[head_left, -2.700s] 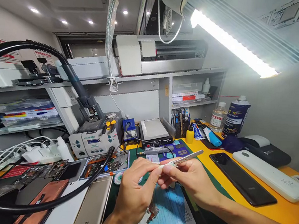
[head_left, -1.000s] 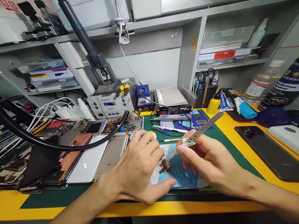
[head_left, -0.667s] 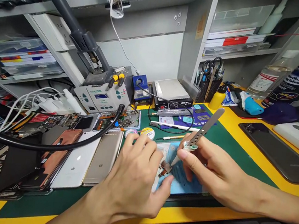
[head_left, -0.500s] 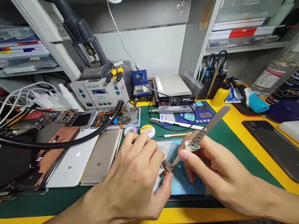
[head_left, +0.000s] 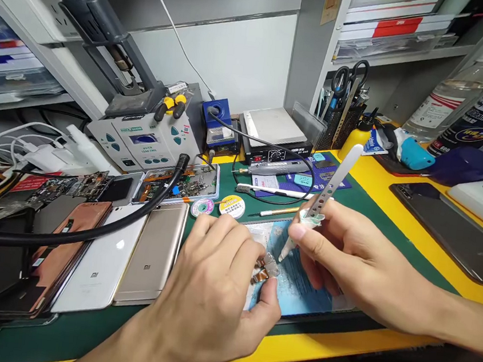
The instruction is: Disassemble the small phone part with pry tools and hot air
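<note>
Two hands work apart over the blue pad (head_left: 301,294). The left hand (head_left: 217,282) is clamped, thumb against fingers, on a metal-plated flex part (head_left: 273,266) at the pad's 9 o'clock side. The right hand (head_left: 341,258) grips perforated metal tweezers (head_left: 334,179) bearing a white wrap (head_left: 309,219); the wrapped tip stands by the part's 2 o'clock corner, contact not confirmed. At 2.7 seconds earlier, both hands meet on the raised tweezers; now they are lowered and separated, and the part is pinned. I judge that attention passes from tool to part. Its plate shows paler than half a second ago.
</note>
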Tool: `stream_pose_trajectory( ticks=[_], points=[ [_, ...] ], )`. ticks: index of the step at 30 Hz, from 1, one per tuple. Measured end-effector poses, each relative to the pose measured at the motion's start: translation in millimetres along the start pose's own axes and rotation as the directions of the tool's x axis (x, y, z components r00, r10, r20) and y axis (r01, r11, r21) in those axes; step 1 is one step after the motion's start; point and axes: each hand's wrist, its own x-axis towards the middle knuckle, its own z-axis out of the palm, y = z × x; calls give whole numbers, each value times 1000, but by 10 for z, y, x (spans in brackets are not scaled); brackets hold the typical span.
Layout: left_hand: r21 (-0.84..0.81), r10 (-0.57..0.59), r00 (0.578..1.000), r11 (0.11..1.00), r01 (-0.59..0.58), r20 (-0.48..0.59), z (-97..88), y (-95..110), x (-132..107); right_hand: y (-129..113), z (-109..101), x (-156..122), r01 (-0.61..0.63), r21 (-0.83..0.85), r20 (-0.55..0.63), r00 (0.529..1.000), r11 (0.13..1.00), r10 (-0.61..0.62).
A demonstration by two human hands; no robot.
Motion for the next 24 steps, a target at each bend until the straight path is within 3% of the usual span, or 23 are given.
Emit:
stream_pose_trajectory(
  ticks=[8, 14, 24],
  points=[
    [-37, 7, 1000, 999, -7, -2, 1, 4, 5, -68, -26, 65, -117, 112, 51, 992, 987, 112],
    [-35, -2, 1000, 999, 2, 7, 6, 1, 16, -80, -19, 48, -57, 68, 28, 998, 996, 55],
    [-33, 6, 1000, 999, -6, 4, 1, -9, 7, -78, -15, 37, -3, 131, 108, 994, 991, -12]
  ],
)
